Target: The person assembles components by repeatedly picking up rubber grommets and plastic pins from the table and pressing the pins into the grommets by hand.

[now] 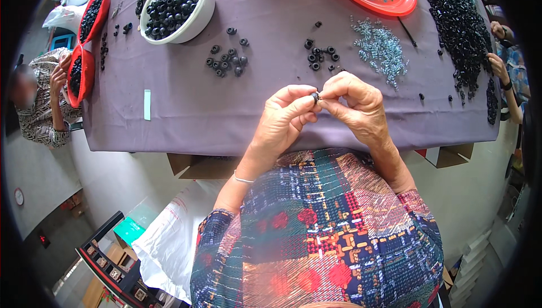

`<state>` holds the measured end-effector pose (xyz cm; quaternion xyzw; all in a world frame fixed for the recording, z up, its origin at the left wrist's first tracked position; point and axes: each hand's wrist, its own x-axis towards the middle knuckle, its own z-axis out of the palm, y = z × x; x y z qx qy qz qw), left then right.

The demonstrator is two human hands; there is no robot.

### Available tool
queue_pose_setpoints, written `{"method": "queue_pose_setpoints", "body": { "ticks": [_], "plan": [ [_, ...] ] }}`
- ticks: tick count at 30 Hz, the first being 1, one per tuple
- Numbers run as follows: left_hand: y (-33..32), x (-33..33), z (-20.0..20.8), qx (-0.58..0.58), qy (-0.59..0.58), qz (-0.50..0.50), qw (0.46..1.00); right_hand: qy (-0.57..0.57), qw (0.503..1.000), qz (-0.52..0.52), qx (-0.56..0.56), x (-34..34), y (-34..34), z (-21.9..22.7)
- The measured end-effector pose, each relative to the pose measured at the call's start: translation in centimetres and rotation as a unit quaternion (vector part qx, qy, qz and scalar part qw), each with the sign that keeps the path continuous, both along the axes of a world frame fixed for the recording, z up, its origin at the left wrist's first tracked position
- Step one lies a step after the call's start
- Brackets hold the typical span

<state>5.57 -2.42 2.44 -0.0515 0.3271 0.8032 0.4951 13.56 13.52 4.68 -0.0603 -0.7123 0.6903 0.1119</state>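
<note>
In front of me, over the near part of the table, my two hands meet at the fingertips. My left hand [282, 117] pinches a small round black plastic piece [315, 97] between thumb and forefinger. Touching the same spot, my right hand [361, 107] has its thumb and fingers pressed together; what it holds there is too small to make out. Just beyond my hands lies a loose group of hollow black pieces [315, 58]. A pile of small silvery springs [379, 51] is beyond my right hand. Another cluster of round black pieces [226, 61] sits to the left.
A white tub [208, 17] of round black pieces stands at far left. A red plate [407, 3] lies at the back; a large heap of small black parts [460, 31] covers the right side. Red trays [87, 76] line the left edge. People sit at both ends.
</note>
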Motion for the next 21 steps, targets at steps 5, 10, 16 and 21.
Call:
{"method": "queue_pose_setpoints", "body": {
  "ticks": [5, 10, 16, 21],
  "plan": [
    [-0.2, 0.1, 0.0, 0.012, 0.017, -0.022, 1.000, -0.051, 0.995, 0.046, -0.072, 0.1, 0.5, -0.2],
    [-1.0, 0.2, 0.5, 0.013, 0.005, -0.140, 0.990, -0.200, 0.930, 0.153, -0.269, 0.8, 1.1, 0.6],
    [-1.2, 0.7, 0.1, 0.068, -0.060, -0.123, 0.988, -0.142, 0.976, 0.052, -0.160, 1.6, 1.1, 1.0],
    [-1.3, 0.2, -1.2, 0.099, -0.072, -0.103, 0.987, -0.083, 0.957, -0.199, 0.192, 1.7, 3.4, -1.9]
  ]
}}
